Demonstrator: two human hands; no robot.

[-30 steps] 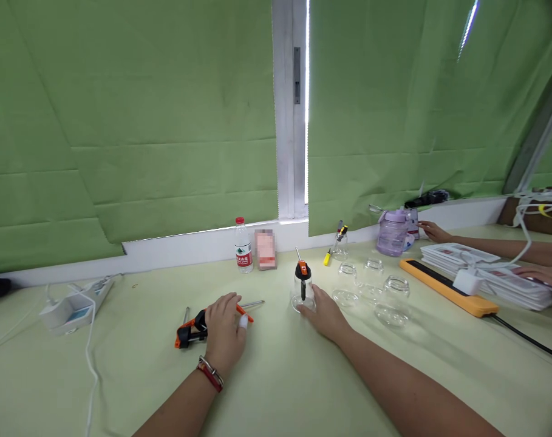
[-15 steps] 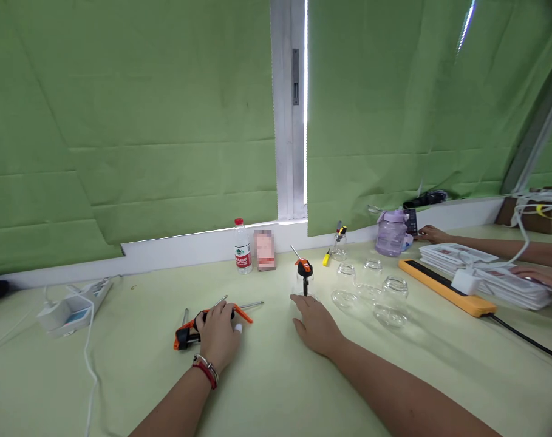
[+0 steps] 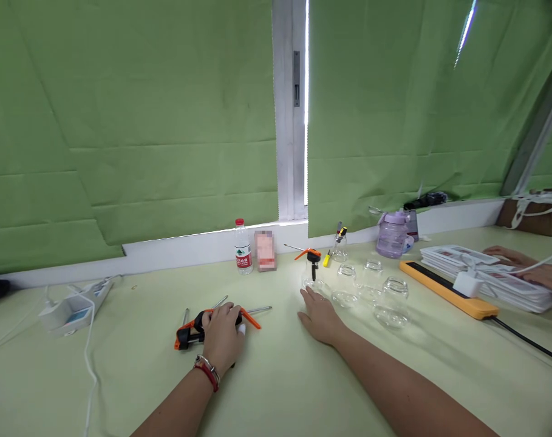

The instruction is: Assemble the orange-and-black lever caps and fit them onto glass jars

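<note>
On the left, my left hand [image 3: 223, 335] closes over an orange-and-black screwdriver [image 3: 251, 318] whose metal shaft points right. Beside it lies another orange-and-black screwdriver [image 3: 183, 337], partly hidden by that hand. My right hand [image 3: 322, 318] rests low on the table with its fingers stretched out, the fingertips at the near side of a glass jar [image 3: 308, 274]. Whether they touch the glass I cannot tell. An orange-and-black screwdriver [image 3: 313, 257] stands in this jar, its handle down inside and its shaft pointing left.
Several clear glass jars [image 3: 391, 303] stand to the right. Behind them are a jar of small screwdrivers [image 3: 340, 246], a yellow-handled tool [image 3: 327, 258] and a purple jug [image 3: 391, 237]. Further right are an orange power strip [image 3: 446, 288], stacked papers [image 3: 526, 290] and another person's hand [image 3: 510, 255].
The glass jar with the screwdriver has shifted right, and the screwdriver has turned, its shaft leaning further left. My right hand has moved slightly right. My left hand's screwdriver has shifted slightly right.
</note>
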